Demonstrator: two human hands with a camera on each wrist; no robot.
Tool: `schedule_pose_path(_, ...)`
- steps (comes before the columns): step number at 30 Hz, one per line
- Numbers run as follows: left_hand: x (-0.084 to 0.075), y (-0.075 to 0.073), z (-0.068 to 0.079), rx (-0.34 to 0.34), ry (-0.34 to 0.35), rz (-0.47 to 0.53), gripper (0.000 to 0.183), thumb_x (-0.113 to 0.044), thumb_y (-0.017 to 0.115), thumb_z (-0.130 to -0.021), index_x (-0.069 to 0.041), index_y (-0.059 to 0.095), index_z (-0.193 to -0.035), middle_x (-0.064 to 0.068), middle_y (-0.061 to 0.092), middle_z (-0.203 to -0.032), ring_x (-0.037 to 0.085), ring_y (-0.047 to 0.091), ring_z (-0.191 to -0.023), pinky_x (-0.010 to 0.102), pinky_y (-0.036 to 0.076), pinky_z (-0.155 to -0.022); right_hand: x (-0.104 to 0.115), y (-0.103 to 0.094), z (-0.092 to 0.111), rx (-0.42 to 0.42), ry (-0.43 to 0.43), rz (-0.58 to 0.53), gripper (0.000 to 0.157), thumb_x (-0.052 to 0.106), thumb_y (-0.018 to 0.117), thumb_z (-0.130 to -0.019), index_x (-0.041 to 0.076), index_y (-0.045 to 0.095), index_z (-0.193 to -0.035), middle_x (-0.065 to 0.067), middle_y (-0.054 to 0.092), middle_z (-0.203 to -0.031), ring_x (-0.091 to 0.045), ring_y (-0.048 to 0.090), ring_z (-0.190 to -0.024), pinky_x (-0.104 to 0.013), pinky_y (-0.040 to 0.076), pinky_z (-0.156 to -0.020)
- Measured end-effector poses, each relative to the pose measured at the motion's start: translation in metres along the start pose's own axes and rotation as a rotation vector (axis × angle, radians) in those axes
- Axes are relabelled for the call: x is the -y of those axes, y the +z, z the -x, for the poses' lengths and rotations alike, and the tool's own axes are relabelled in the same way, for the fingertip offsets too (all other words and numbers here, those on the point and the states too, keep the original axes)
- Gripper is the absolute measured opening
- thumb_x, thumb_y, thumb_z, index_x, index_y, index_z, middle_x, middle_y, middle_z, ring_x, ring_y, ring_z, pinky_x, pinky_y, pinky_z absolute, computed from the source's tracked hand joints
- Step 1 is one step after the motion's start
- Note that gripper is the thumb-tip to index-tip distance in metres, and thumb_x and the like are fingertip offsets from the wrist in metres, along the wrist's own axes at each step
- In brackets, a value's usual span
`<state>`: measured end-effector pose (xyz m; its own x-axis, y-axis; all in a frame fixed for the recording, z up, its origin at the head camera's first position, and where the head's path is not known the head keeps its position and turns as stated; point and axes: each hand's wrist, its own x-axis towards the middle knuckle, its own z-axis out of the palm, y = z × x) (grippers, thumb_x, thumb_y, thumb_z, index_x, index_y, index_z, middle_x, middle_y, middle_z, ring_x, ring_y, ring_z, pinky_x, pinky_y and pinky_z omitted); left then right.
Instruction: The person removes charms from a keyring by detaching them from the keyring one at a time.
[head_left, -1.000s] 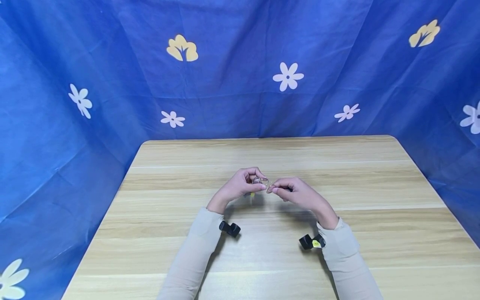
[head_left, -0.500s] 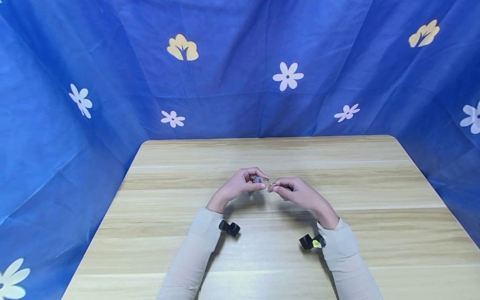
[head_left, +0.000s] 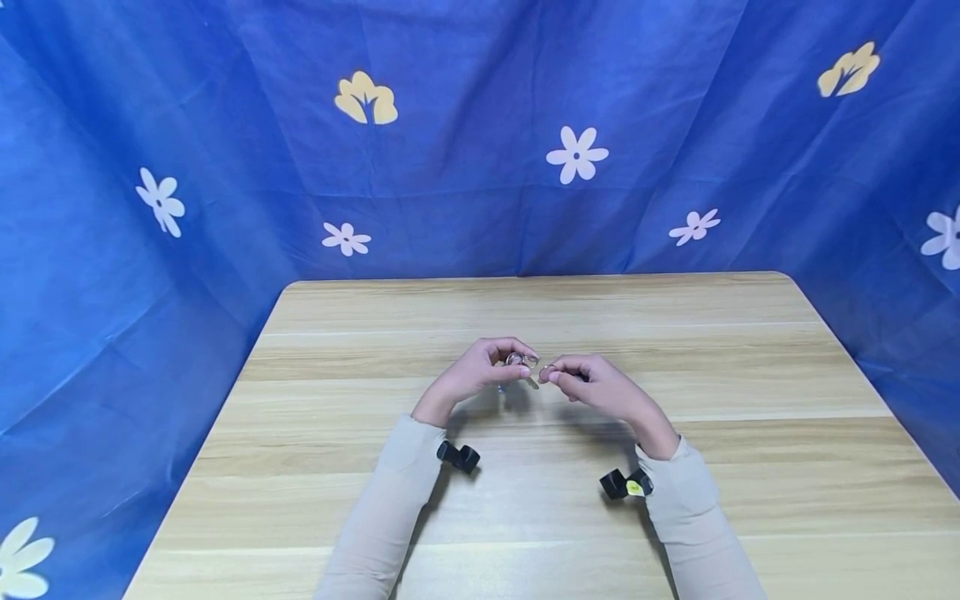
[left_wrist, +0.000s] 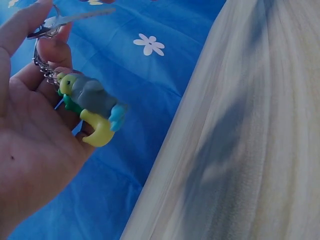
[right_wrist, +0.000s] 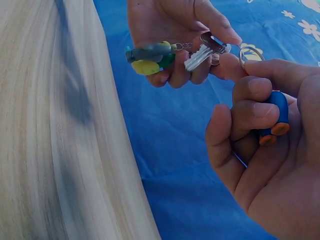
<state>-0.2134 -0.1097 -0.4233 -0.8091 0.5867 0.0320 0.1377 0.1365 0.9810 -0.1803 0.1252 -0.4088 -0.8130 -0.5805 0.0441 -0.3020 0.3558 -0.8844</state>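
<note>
My left hand (head_left: 480, 369) pinches a key ring between thumb and index finger above the table. From it a silver key (right_wrist: 199, 58) sticks out, and a chain carries a small rubber charm (left_wrist: 92, 95) in grey, yellow, green and light blue, dangling before the curled fingers. Facing it, my right hand (head_left: 603, 387) pinches a bare-looking split ring (right_wrist: 241, 59) with thumb and index finger. A blue charm with orange feet (right_wrist: 280, 105) is tucked under that hand's curled fingers. The split ring stands close to the left fingertips, with a small gap in the head view.
Both hands are over the middle of a light wood-grain table (head_left: 675, 317). A blue curtain (head_left: 465, 208) with white and yellow flower prints surrounds its far side and sides. Black wrist cameras (head_left: 459, 457) sit at both sleeve cuffs.
The right hand's split ring has drawn slightly right, away from the left fingertips. The key now points out below the left fingers. Both arms have stayed nearly still.
</note>
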Motion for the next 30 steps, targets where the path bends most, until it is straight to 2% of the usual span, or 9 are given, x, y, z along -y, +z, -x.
schedule_pose_path(6,-0.0001,0.0002,0.0007,0.014,-0.011,0.011,0.032,-0.011,0.065,-0.089,0.002,0.062,-0.118,-0.005,0.055,-0.081,0.008,0.049,-0.072,0.021,0.043,-0.063,-0.0019,0.0,-0.0004,0.001,-0.007,-0.015,0.024,0.016,0.049,-0.1,0.005,0.069,-0.108,0.002,0.045,-0.067,-0.006,0.044,-0.06,-0.032,0.05,-0.062)
schedule_pose_path(15,0.0012,0.0006,-0.0001,0.016,0.009,-0.001,0.032,-0.013,0.065,-0.089,0.0,0.063,-0.119,-0.001,0.066,-0.101,0.014,0.059,-0.09,0.032,0.052,-0.08,-0.004,-0.0005,-0.0008,-0.008,0.016,-0.009,0.025,0.015,0.05,-0.099,0.001,0.067,-0.11,0.002,0.046,-0.068,-0.006,0.044,-0.06,-0.025,0.046,-0.06)
schedule_pose_path(18,0.0014,0.0002,-0.0001,0.002,0.058,-0.058,0.031,-0.013,0.066,-0.088,-0.003,0.065,-0.117,0.003,0.066,-0.11,0.018,0.057,-0.1,0.036,0.046,-0.093,-0.0037,-0.0011,-0.0005,-0.01,0.023,0.0,0.025,0.015,0.05,-0.1,0.001,0.067,-0.11,0.001,0.046,-0.068,-0.007,0.045,-0.06,-0.025,0.046,-0.061)
schedule_pose_path(19,0.0014,0.0,0.0,-0.003,0.075,-0.075,0.03,-0.013,0.066,-0.088,-0.003,0.065,-0.117,0.004,0.065,-0.111,0.019,0.055,-0.101,0.037,0.044,-0.093,-0.0034,-0.0013,-0.0003,-0.01,0.025,0.0,0.025,0.015,0.05,-0.1,0.001,0.067,-0.11,0.001,0.046,-0.068,-0.007,0.045,-0.06,-0.025,0.046,-0.061)
schedule_pose_path(22,0.0015,-0.0006,0.0001,-0.017,0.113,-0.121,0.03,-0.014,0.066,-0.088,-0.005,0.066,-0.116,0.002,0.063,-0.107,0.019,0.049,-0.098,0.035,0.039,-0.088,-0.0034,-0.0014,-0.0003,-0.013,0.03,0.003,0.025,0.016,0.05,-0.1,0.002,0.067,-0.11,0.001,0.047,-0.07,-0.008,0.046,-0.062,-0.024,0.047,-0.061)
schedule_pose_path(25,0.0007,-0.0006,0.0006,-0.019,0.094,-0.104,0.031,-0.014,0.066,-0.088,-0.005,0.066,-0.118,-0.002,0.057,-0.095,0.018,0.045,-0.086,0.031,0.04,-0.077,-0.0032,-0.0018,0.0002,-0.011,0.026,-0.009,0.025,0.016,0.049,-0.1,0.002,0.067,-0.111,0.001,0.047,-0.07,-0.008,0.046,-0.062,-0.028,0.049,-0.063)
schedule_pose_path(30,-0.0012,0.001,0.0015,-0.039,0.057,-0.05,0.033,-0.01,0.066,-0.088,-0.002,0.064,-0.12,-0.003,0.047,-0.081,0.012,0.044,-0.074,0.022,0.04,-0.067,-0.0037,-0.002,0.0004,-0.006,0.016,-0.028,0.026,0.015,0.049,-0.1,0.0,0.067,-0.111,0.001,0.045,-0.068,-0.007,0.043,-0.06,-0.025,0.046,-0.061)
